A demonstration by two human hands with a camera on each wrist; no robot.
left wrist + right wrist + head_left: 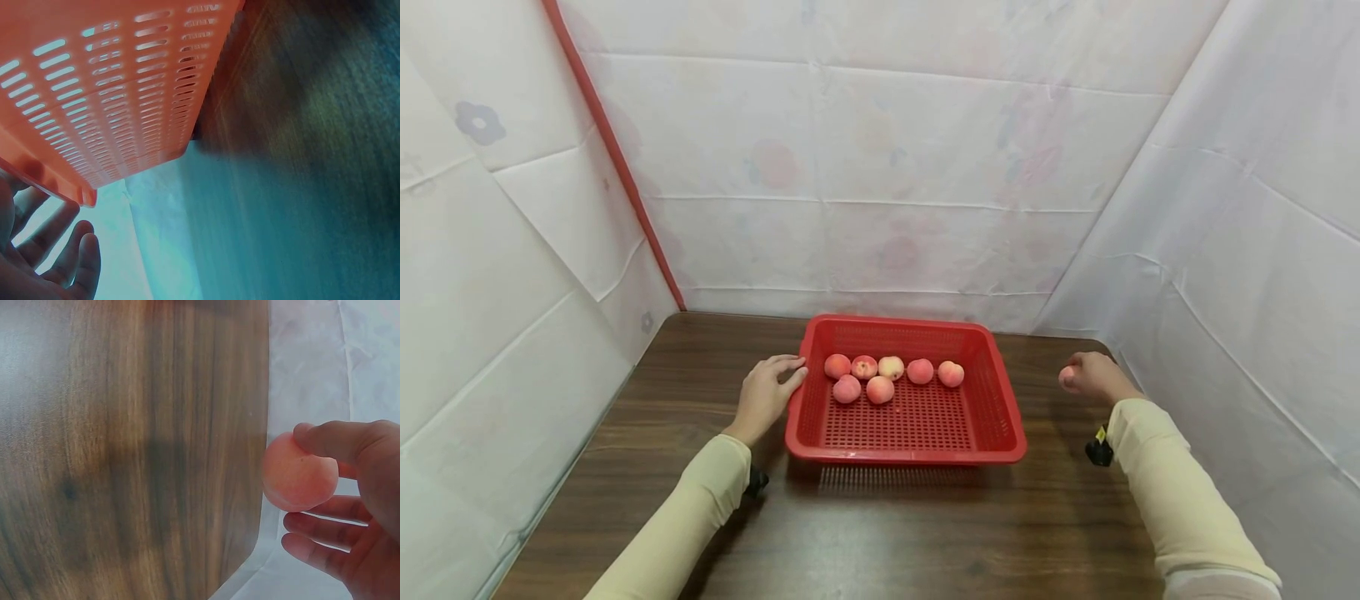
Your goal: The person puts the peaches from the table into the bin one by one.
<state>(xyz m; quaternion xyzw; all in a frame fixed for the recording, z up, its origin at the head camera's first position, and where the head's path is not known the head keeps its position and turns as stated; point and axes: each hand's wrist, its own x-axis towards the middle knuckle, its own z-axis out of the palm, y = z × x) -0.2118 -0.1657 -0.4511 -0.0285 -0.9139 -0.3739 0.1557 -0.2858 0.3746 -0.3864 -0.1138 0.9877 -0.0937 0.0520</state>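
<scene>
Right hand pinches a peach between thumb and fingers, curled around it, held above the right side of the table, well apart from the red basket. In the right wrist view the peach sits at the fingertips, thumb over its top, other fingers loosely curved below it; the table edge lies just beside it. Right forearm in a cream sleeve angles in from the lower right, wrist slightly raised.

Left hand is mostly open, fingers relaxed and nearly straight, fingertips touching the basket's left rim near the far corner; not gripping. Left wrist view shows the slotted basket wall close up and loose, spread fingers below the rim. Left forearm in a cream sleeve comes in from the lower left, low over the table.

Basket sits at table centre, upright. Seven peaches lie in its far half: five in a row along the back, two just in front on the left, several touching. White sheets hang around the table on three sides.
</scene>
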